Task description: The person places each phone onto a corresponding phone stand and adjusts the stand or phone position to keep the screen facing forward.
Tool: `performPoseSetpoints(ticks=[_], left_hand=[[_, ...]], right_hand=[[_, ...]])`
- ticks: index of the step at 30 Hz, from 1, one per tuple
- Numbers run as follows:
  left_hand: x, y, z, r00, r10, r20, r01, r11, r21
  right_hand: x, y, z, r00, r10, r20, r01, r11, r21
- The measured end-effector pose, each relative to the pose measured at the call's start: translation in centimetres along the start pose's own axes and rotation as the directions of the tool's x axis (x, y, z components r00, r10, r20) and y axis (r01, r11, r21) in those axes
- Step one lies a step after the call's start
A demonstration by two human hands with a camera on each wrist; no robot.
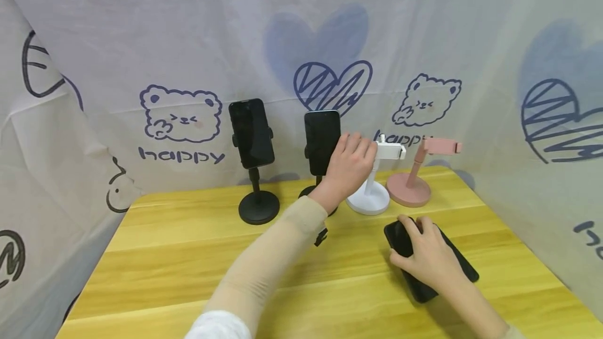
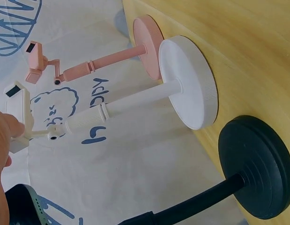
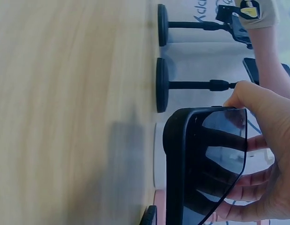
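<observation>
Head: left hand (image 1: 350, 164) at white phone stand (image 1: 369, 203); right hand (image 1: 428, 255) above table (image 1: 188, 255) with black smartphone (image 1: 399, 237). Left wrist: fingers (image 2: 11, 124) grip stand's clamp (image 2: 24, 108); sideways pull could tip stand. Right wrist: fingers pinch smartphone; loose hold could drop it.

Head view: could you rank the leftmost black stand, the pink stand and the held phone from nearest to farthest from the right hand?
1. Phone: in the right hand.
2. Pink stand: just beyond that hand, rightmost of the stands.
3. Black stand: well off to the left.
</observation>
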State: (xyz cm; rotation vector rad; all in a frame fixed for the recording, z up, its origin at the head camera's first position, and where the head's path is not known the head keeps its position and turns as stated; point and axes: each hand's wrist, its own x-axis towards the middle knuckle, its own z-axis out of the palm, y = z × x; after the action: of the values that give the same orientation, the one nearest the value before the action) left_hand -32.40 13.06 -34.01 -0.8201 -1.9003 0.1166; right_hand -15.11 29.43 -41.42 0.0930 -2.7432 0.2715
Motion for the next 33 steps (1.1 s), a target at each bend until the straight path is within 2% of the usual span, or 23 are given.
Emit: performPoseSetpoints(ticks=[5,8,13,19,24,33], left_hand=[[0.1,0.1,0.3,1.000,-0.007,0.012,0.007,1.000,-0.015],[0.2,0.1,0.3,1.000,-0.002,0.030,0.003,1.000,-0.006],[0.0,0.1,0.4,0.999,0.013,0.051,-0.014,0.999,0.030],[-0.1,0.1,0.9,0.999,0.030,-0.009,-0.030,0.997,0.065],[0.0,0.1,1.1,0.999,0.022,-0.045,-0.018,0.997,0.071],[-0.1,0.0,1.5,0.999,0.014,-0.041,-0.011,0.998,0.061]], right_hand=[[0.1,0.0,-0.4,0.999,0.014,-0.047,-0.012,0.999,0.035],[0.5,0.0,-0.6,0.994,-0.006,-0.107,0.012,0.998,0.061],[1.3,0.2,-1.1,0.969,-0.070,-0.237,0.099,0.989,0.112],[2.8,0.1,-2.1,0.938,-0.071,-0.338,0.131,0.979,0.157],[4.1,-0.3,-2.7,0.897,-0.097,-0.430,0.182,0.970,0.160],[6.2,-0.9,-3.5,0.814,-0.110,-0.571,0.256,0.949,0.182]])
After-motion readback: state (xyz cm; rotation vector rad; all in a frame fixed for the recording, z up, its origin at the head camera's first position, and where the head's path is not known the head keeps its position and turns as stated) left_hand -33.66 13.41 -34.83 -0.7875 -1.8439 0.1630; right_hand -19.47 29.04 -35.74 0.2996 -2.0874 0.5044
